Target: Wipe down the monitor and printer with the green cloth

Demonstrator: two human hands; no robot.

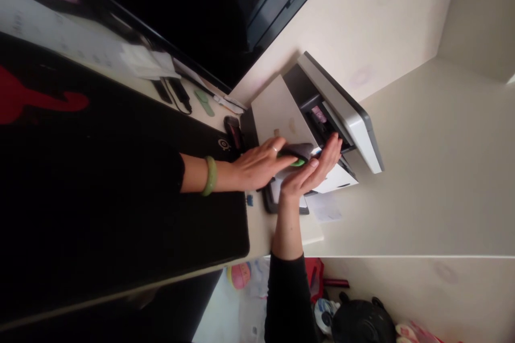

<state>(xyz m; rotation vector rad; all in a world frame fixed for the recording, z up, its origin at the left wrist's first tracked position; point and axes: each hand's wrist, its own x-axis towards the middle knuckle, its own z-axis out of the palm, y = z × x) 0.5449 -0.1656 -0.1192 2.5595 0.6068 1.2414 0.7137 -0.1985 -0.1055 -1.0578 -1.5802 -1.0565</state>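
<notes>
The view lies turned on its side. My left hand [257,166], with a ring and a green bangle, lies over a dark grey object with a green edge [295,154], its fingers wrapped across it. My right hand [311,169] comes from the bottom of the view, palm up. Its thumb is against the object's end, and its fingers reach towards a white printer [281,118]. Whether that hand bears the object's weight is hidden. Both hands are right in front of the printer's dark open interior [319,120].
A black desk mat [120,198] with a red guitar print lies beside the printer. Papers [145,61], black cables [179,95] and a green strip [204,103] lie on the desk by a black monitor [161,10]. A black bag [362,324] sits on the floor.
</notes>
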